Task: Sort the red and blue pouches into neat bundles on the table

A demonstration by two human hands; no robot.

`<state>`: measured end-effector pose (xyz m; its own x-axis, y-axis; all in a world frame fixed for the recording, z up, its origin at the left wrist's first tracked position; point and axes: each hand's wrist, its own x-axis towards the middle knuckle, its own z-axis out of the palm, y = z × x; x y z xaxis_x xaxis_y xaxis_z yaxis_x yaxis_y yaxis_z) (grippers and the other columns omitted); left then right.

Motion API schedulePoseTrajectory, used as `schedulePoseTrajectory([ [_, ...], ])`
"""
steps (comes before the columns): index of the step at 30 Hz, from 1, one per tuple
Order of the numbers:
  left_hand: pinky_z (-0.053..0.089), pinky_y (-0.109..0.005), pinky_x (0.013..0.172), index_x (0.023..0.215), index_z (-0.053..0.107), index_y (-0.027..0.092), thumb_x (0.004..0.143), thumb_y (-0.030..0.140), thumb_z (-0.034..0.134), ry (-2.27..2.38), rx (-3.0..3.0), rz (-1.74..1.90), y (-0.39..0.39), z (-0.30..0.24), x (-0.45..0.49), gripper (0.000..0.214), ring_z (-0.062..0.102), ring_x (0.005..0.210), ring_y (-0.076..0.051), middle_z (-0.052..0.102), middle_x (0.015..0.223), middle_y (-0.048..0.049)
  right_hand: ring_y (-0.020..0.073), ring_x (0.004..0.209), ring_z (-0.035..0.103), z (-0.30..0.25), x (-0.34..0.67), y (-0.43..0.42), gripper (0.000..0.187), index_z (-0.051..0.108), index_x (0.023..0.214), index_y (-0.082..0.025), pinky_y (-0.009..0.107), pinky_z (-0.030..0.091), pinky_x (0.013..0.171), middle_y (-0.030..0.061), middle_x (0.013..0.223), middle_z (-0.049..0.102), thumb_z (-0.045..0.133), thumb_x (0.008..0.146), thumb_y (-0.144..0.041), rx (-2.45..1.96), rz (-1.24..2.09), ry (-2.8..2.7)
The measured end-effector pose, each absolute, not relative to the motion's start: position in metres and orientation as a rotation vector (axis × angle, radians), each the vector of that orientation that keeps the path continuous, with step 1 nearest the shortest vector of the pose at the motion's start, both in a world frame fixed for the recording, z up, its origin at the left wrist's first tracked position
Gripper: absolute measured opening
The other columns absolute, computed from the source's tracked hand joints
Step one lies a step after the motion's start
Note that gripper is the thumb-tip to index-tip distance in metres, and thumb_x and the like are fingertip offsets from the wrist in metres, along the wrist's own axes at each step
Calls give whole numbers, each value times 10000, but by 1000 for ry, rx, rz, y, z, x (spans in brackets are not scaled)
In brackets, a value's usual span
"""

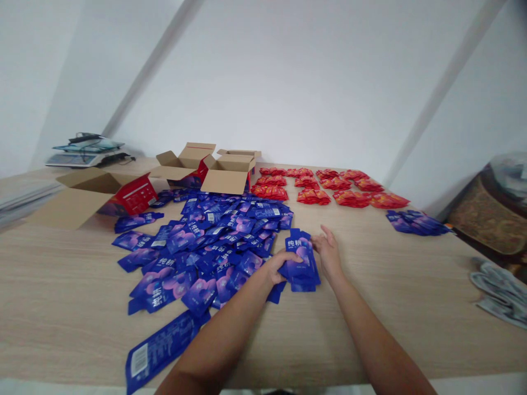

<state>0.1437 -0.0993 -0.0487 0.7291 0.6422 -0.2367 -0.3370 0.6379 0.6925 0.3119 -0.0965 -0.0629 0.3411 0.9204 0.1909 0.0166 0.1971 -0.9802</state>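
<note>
My left hand [280, 266] grips several stacked blue pouches [302, 263], thumb across the front of the top one, which has white characters and a pink-purple print. Beside their right edge is my right hand [327, 249], its fingers stretched and apart; whether it touches the pouches I cannot tell. Left of my hands spreads a large loose heap of blue pouches [197, 247], some face up, others showing barcodes. One larger blue pouch [164, 348] lies at the near edge with its barcode side up.
Open cartons [226, 181] stand behind the heap, another open carton [134, 196] to its left. Piles of red packets [313, 196] sit in rows at the back. At right are a blue pouch stack [415, 222] and grey cloth [504, 291]. A scale [78, 159] stands far left.
</note>
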Motion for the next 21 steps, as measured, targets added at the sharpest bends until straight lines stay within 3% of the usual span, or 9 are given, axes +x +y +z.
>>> schedulePoseTrajectory([
  [3,520,-358,790,1028,620,64,675,165,579,417,504,715,-88,-40,132,369,675,753,-214,709,842,-107,223,869,655,-67,323,-95,612,409,1276,-179,407,482,807,101,937,695,506,759,-492,-1188,914,-1032],
  [6,495,-406,861,1063,609,70,699,192,537,346,398,969,-76,-31,120,390,670,832,-228,708,881,-100,248,1085,559,-69,319,-100,538,541,1162,-196,416,421,908,112,1137,631,606,695,-455,-1225,944,-1498],
  [11,452,-388,939,1108,595,91,705,168,513,267,404,1121,-71,-27,115,418,639,968,-223,692,1001,-96,293,1201,423,-58,290,-117,730,505,1244,-252,472,285,1010,94,1273,519,745,569,-391,-1207,738,-2261],
  [17,438,-414,958,1085,600,81,697,175,544,281,438,1059,-75,-32,118,403,616,1021,-250,683,1020,-115,252,1073,487,-54,299,-118,495,576,1168,-204,389,369,937,116,1149,557,642,678,-243,-1318,367,-2373],
  [21,454,-393,943,1067,601,61,727,203,550,339,423,992,-77,-34,121,371,635,982,-240,682,1013,-126,254,987,548,-59,342,-108,317,645,1048,-193,404,394,908,124,1002,634,516,759,-186,-1577,240,-2032],
])
